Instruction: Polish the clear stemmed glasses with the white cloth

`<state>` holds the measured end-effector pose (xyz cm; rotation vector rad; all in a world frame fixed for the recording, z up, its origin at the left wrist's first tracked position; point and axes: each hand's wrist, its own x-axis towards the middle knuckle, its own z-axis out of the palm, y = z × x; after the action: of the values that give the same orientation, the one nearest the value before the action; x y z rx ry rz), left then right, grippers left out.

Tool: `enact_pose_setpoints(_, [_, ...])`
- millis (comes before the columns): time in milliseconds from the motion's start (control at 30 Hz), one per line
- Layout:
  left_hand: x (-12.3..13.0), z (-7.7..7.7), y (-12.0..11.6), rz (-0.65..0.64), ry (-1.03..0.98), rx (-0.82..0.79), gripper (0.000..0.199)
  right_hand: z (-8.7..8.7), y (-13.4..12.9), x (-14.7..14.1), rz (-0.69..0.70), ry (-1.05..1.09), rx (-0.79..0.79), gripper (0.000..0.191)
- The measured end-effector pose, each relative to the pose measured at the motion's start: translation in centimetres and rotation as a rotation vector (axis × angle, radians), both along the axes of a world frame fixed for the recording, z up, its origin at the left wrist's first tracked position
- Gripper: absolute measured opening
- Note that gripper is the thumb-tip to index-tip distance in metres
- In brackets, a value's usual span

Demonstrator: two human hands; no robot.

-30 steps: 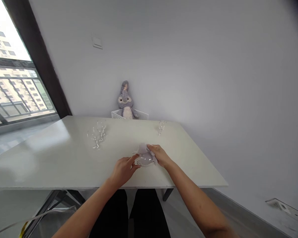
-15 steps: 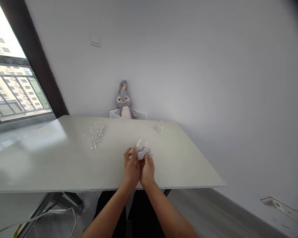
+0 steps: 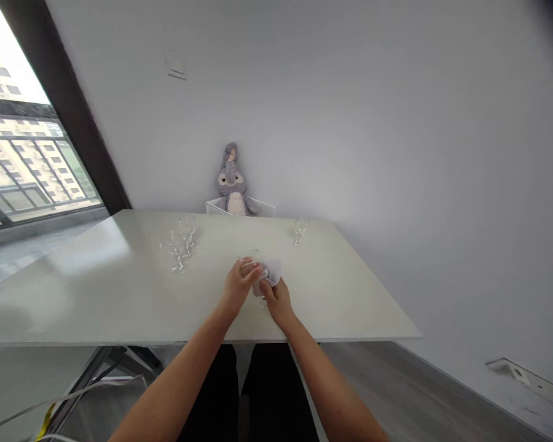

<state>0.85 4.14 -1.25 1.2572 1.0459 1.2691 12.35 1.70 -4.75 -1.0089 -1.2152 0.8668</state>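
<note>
A clear wine glass (image 3: pixel 249 252) is tilted between my hands above the near part of the white table (image 3: pixel 120 294). My left hand (image 3: pixel 238 283) curls around its bowl, thumb toward the cloth. With my right hand (image 3: pixel 278 301) I press a white cloth (image 3: pixel 271 270) around the middle of the glass, so the stem is mostly covered. Part of its foot shows below the cloth. Several clear stemmed glasses (image 3: pixel 179 250) stand close together at the left of the table, and a single stemmed glass (image 3: pixel 299 231) stands at the back right.
Behind the table's far edge, a grey plush toy (image 3: pixel 233 184) sits in a white perforated basket (image 3: pixel 263 209) against the wall. A window (image 3: pixel 32 159) is at the left. A pale cable (image 3: pixel 83 390) runs below the table by its dark legs (image 3: pixel 92 371).
My left hand has shifted up and left onto the bowl. The glass now leans leftward, and the cloth has spread higher in my right hand. The camera view has moved slightly.
</note>
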Motion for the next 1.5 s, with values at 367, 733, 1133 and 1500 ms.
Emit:
enact_pose_setpoints(367, [-1.2, 0.8, 0.1, -0.705, -0.192, 0.017, 0.061, -2.1, -0.7, 2.7, 0.889, 0.421, -0.432, 0.028])
enact_pose_setpoints(733, [2.9, -2.3, -1.3, 0.153, -0.400, 0.035, 0.052, -1.4, -0.2, 1.5, -0.121, -0.308, 0.105, 0.048])
enact_pose_setpoints(1133, [2.3, -2.4, -1.0, 0.370, -0.570, 0.074, 0.042, -1.0, -0.3, -0.9, -0.150, 0.243, -0.029, 0.036])
enact_pose_setpoints(1500, [-0.5, -0.2, 1.6, 0.486, -0.574, 0.301, 0.043, -2.7, 0.9, 0.4, 0.178, -0.616, 0.023, 0.045])
